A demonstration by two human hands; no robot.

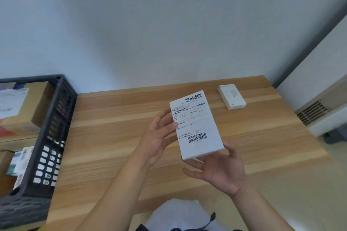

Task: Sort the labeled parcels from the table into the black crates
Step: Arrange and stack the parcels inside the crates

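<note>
- Both hands hold one white parcel [196, 124] up off the wooden table [112, 137]. The left hand [159, 137] touches its left long edge with loosely bent fingertips, and the right hand [223, 170] cradles the near short end from below, thumb up against the near right corner. Neither hand is clamped hard round it; it looks more propped between them than gripped.
- The parcel's long axis runs away from the person, leaning a little to the right at the far end, label side facing up toward the head.
- The black crate [54, 133] stands at the left edge of the table, well apart from the parcel, so the carry would go leftward. The left hand is the nearer one to it, and I'd guess it takes the lead or the parcel passes across.
- The parcel is a flat, slim rectangular box, white all over, covered by a shipping label with a barcode at the far end and another near the person; the small print is too blurred to read.
- The crate already holds cardboard boxes and labelled packets.
- A second, smaller white box [232, 96] lies on the far right of the table, still unsorted.
</note>
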